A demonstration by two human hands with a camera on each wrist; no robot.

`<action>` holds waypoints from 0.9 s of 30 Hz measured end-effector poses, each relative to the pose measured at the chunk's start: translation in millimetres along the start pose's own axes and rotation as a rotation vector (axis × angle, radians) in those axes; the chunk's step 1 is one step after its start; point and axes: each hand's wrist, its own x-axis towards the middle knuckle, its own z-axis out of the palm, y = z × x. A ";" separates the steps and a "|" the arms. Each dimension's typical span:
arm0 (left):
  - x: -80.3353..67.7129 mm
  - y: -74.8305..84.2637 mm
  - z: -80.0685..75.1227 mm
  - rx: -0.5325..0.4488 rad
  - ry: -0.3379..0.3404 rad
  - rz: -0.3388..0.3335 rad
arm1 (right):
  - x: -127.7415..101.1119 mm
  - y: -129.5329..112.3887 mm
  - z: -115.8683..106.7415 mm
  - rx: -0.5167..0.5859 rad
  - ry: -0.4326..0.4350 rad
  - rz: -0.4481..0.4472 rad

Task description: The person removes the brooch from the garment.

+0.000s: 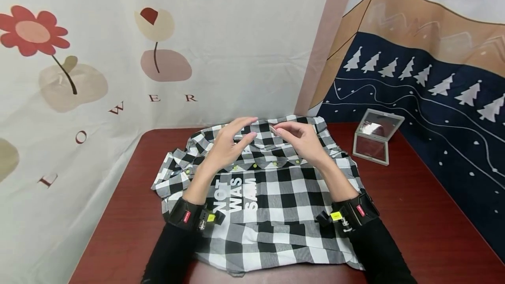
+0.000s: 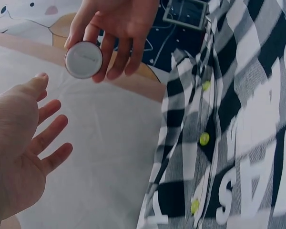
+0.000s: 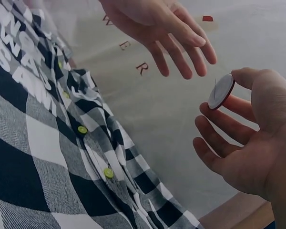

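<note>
A black-and-white checked shirt (image 1: pixel 276 196) with yellow-green buttons (image 2: pixel 204 139) and white lettering lies flat on the dark red table (image 1: pixel 414 214). Both hands hover above its collar end, close together. My right hand (image 1: pixel 279 129) pinches a small round white disc with a red rim (image 3: pixel 222 89) between thumb and fingers; the same disc (image 2: pixel 83 59) shows in the left wrist view. My left hand (image 1: pixel 246 131) is empty, its fingers (image 2: pixel 50 133) spread and relaxed, just beside the disc without touching it.
A small square mirror (image 1: pixel 376 137), hinged open, stands on the table to the right of the shirt. Printed cloth backdrops hang close behind the table. Black sleeves and wrist-worn cameras (image 1: pixel 193 216) cover both forearms.
</note>
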 end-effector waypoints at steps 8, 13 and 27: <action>-0.8 5.8 9.3 -0.019 0.013 0.049 | -1.4 -2.0 4.7 0.077 -0.091 0.039; -2.1 6.5 12.4 -0.008 0.026 0.091 | -2.4 -3.2 8.3 0.101 -0.131 0.070; -2.6 8.7 17.0 -0.054 0.044 0.100 | -4.8 -8.6 12.7 0.173 -0.187 0.082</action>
